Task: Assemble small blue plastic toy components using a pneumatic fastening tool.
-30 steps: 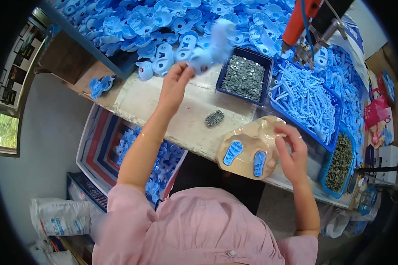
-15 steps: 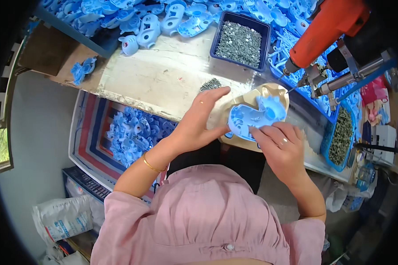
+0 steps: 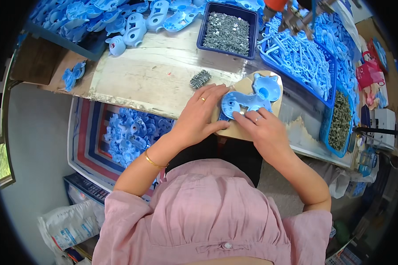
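Observation:
A light blue, animal-shaped plastic shell (image 3: 266,87) lies with its hollow side up on a tan, board-like holder (image 3: 239,129) at the table's front edge. My right hand (image 3: 264,132) grips the shell's near edge with bent fingers. My left hand (image 3: 199,114) rests at the left side of the holder, thumb spread from the outstretched fingers and close to the shell's left end. Just beyond the left fingers is a small pile of metal screws (image 3: 200,79). A red power screwdriver (image 3: 275,4) hangs at the top edge, mostly out of view.
Small metal parts fill a dark blue tray (image 3: 203,43) behind the holder. Rightward stand a blue basket of light blue pieces (image 3: 328,105) and a turquoise basket of screws (image 3: 325,132). Blue shells (image 3: 135,30) crowd the back left. A striped, lined bin (image 3: 82,132) sits below left.
The shell, tilted up in my right hand before, now sits flatter on the holder. My view has shifted, and the power screwdriver appears higher, largely outside the picture.

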Available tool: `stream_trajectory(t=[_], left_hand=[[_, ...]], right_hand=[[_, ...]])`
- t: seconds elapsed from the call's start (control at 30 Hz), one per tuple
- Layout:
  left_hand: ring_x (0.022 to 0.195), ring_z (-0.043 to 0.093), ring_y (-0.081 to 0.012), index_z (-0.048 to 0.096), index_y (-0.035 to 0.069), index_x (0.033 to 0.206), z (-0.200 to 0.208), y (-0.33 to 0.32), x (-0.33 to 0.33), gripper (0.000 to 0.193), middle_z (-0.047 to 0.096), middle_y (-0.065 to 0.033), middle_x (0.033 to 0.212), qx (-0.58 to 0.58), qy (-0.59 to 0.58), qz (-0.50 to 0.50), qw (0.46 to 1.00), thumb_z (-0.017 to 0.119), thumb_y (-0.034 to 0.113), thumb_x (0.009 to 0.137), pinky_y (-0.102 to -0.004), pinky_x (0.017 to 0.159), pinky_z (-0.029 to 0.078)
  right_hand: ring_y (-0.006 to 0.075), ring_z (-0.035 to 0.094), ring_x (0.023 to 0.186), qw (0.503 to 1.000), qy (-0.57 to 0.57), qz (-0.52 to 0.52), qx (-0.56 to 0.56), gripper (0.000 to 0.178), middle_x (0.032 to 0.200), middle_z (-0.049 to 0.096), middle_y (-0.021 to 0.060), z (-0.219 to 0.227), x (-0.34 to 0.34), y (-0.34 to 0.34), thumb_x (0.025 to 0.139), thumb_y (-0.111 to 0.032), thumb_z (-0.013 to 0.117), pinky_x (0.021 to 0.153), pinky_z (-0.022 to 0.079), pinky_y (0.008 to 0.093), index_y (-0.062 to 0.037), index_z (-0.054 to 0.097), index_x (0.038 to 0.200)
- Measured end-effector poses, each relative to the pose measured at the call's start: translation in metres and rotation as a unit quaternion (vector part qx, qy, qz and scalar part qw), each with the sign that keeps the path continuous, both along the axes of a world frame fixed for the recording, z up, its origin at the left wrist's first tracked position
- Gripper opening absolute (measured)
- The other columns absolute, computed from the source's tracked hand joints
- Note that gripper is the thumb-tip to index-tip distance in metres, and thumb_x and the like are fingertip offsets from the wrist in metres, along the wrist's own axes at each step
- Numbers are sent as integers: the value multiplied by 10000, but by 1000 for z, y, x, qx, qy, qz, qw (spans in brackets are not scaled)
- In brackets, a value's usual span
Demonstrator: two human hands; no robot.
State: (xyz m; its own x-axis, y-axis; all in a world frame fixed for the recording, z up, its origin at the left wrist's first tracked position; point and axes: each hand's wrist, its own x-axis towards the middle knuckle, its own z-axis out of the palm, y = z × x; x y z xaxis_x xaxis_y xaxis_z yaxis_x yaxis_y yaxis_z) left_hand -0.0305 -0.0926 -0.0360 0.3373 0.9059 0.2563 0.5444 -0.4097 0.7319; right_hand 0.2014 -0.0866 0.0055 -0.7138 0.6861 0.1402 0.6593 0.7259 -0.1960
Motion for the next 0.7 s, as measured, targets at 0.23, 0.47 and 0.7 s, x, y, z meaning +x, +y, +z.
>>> stream_trajectory(t=[0.23,0.47,0.7], left_hand=[[1376,403,-409,472,63,1442,6,2,4,756,478,-181,1474,-9,29,-10,999,808,163,772,-483,1154,352],[1350,433,-405,517,60,1388,31,1,13,625,496,-184,1445,6,11,-10,1000,777,122,823,-479,1122,380],[1291,498,-393,586,48,1295,37,10,40,492,536,-171,1396,40,-14,-57,997,759,107,838,-472,1076,426]], right_hand=[[247,619,932,999,-25,15,-28,429,1006,662,42,2,10,13,800,-35,654,773,535,352,-108,675,1222],[269,698,735,948,194,-247,49,135,854,726,146,10,86,120,926,-109,677,680,541,354,-20,723,1016],[362,696,780,927,2,-359,106,199,853,718,155,-22,109,182,849,-260,722,694,553,477,-60,720,845]])
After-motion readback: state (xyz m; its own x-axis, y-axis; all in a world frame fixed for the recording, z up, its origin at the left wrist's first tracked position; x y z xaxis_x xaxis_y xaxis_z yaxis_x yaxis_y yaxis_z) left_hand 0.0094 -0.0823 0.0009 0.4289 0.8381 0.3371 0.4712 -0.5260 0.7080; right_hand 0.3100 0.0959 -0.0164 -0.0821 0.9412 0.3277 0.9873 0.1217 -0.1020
